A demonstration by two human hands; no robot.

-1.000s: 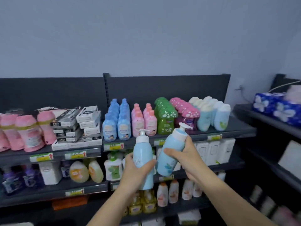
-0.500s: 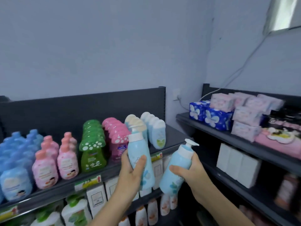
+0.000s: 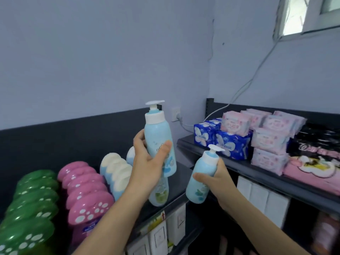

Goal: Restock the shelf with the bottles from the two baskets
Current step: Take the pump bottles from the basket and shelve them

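While both hands are full, nothing is shelved yet: the left hand (image 3: 147, 162) grips one blue pump bottle (image 3: 159, 138) upright above the shelf (image 3: 176, 188), the right hand (image 3: 219, 181) clasps another (image 3: 200, 179) beside it. Baskets are out of view, so what remains is unclear.

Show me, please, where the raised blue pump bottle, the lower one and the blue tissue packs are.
raised blue pump bottle (image 3: 156, 138): head view, on its body below the collar.
lower blue pump bottle (image 3: 203, 166): head view, on its blue shoulder.
blue tissue packs (image 3: 235, 144): head view, on the front pack's face.
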